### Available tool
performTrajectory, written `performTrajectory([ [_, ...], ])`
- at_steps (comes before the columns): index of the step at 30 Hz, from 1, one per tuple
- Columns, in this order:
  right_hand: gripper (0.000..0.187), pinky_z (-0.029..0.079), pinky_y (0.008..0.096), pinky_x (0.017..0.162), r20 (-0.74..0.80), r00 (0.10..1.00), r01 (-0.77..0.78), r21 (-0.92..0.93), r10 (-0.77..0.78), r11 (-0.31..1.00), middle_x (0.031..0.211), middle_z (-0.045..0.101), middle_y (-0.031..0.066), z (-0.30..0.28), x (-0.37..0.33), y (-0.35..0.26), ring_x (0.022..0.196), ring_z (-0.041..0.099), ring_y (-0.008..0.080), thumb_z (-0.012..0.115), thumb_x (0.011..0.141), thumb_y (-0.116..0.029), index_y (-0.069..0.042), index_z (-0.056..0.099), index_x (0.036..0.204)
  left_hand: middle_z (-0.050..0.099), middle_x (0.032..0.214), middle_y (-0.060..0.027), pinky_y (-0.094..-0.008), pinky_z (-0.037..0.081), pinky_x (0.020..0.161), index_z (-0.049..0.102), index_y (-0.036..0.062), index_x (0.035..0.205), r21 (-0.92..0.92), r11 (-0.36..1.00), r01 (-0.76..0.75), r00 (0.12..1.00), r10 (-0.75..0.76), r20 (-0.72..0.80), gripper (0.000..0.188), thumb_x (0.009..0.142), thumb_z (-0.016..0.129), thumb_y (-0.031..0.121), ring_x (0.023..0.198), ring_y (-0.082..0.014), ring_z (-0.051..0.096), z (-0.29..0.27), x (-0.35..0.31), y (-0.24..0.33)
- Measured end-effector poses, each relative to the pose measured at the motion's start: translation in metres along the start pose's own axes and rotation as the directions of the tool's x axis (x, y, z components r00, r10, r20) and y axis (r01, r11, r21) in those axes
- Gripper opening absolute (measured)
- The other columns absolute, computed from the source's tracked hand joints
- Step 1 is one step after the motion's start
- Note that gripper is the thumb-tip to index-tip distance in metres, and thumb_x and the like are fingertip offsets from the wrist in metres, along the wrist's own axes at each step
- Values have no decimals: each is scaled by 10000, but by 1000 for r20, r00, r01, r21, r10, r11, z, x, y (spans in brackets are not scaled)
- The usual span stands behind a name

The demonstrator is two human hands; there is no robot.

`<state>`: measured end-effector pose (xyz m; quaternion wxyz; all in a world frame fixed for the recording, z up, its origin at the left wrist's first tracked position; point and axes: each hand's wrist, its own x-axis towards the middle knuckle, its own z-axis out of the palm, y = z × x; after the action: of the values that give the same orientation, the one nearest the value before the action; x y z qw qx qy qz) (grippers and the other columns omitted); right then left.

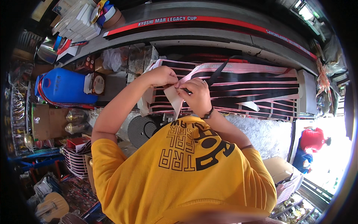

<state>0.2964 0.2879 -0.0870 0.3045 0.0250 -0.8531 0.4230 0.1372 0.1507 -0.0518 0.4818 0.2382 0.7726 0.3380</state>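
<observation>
My left hand is closed in a pinch at the upper edge of a pale paper strip, which hangs down between my hands. Close beside it, my right hand has its fingers pressed on the same strip. A small dark bit shows between the right fingers; its kind I cannot make out. Behind the right hand a black ribbon loops up. Both hands are over a wide sheet with black and pinkish-white stripes, spread along the bench. Loose pink printed strips lie across its far side.
A shelf with a long red printed ribbon runs along the back. White boxes and medals stand at its left. A blue jug stands left of my arm. Below the bench is a round dark seat. Another person in red is far right.
</observation>
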Motion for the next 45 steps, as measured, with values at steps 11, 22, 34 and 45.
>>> performTrajectory([
  [11, 216, 529, 300, 776, 247, 925, -351, 260, 289, 900, 896, 729, 129, -11, 17, 43, 846, 713, 239, 744, 785, -129, -18, 718, 969, 575, 1287, -104, -410, 460, 945, 661, 111, 1122, 785, 536, -312, 391, 825, -408, 335, 839, 735, 276, 1156, -330, 559, 28, -12, -3],
  [22, 264, 520, 280, 790, 323, 920, -318, 286, 222, 904, 911, 721, 118, -21, 15, 57, 815, 681, 172, 714, 819, -102, 19, 684, 1051, 525, 1366, -155, -398, 435, 1015, 555, 115, 1347, 262, 834, -485, 477, 503, -720, 584, 794, 699, -6, 1307, -326, 468, 87, -26, -26],
  [34, 224, 514, 231, 808, 407, 858, -488, 452, 314, 747, 983, 716, 67, -15, 12, 54, 896, 652, 104, 692, 882, -54, 9, 699, 1098, 576, 1322, -31, -611, 163, 1110, 728, 171, 1005, 609, 756, -239, 431, 645, -631, 213, 796, 696, 186, 1298, -292, 453, 96, -20, -47],
  [45, 124, 520, 269, 732, 306, 914, -370, 370, 265, 852, 858, 718, 82, -11, 16, 36, 785, 674, 166, 741, 817, -84, -2, 711, 904, 649, 1189, -46, -500, 249, 1077, 745, 122, 862, 358, 840, -409, 475, 531, -702, 126, 790, 693, 212, 1200, -259, 533, 79, -17, -38],
])
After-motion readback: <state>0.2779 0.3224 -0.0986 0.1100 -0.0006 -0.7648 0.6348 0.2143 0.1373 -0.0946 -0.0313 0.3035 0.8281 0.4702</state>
